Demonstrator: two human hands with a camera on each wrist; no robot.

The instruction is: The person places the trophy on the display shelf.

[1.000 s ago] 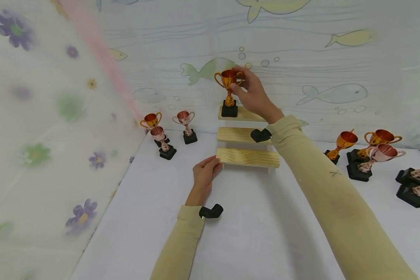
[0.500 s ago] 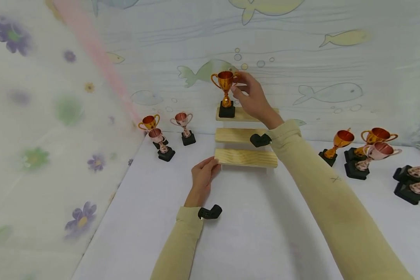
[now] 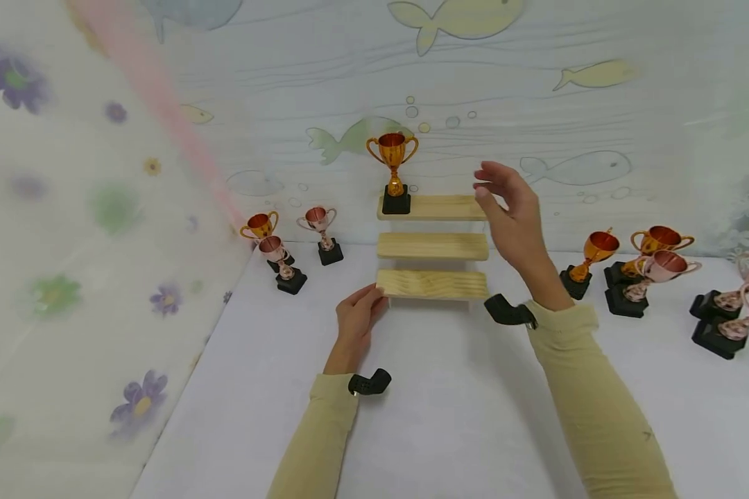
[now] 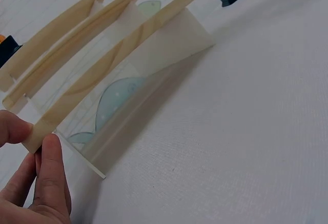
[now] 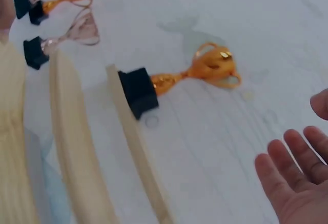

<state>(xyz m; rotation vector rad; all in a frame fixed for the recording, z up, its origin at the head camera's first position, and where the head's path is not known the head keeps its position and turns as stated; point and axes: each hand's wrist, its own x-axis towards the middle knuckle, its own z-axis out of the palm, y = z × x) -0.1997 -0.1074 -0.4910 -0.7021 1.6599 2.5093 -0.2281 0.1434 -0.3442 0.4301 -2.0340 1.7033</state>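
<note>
A gold trophy cup (image 3: 394,156) with a black base stands upright at the left end of the top step of a three-step wooden display rack (image 3: 433,284). My left hand (image 3: 353,322) pinches the left end of the lowest step; in the left wrist view the thumb lies above the board and the fingers (image 4: 50,167) below it. My right hand (image 3: 514,222) is off the trophy, in the air by the right end of the top step, fingers loosely bent with nothing in them. In the right wrist view the same gold trophy (image 5: 210,67) stands apart from the fingers (image 5: 287,167).
Left of the rack stand a gold trophy (image 3: 260,226) and two pink ones, one being the pink trophy (image 3: 317,220) nearest the rack. To the right are a tilted gold trophy (image 3: 599,248), another gold trophy (image 3: 660,239) and several pink trophies (image 3: 666,267). A patterned curtain (image 3: 274,90) hangs behind.
My right hand has let go of the gold trophy's handle and moved right and down, away from it. The trophy stays on the top step. My left hand keeps its hold on the rack.
</note>
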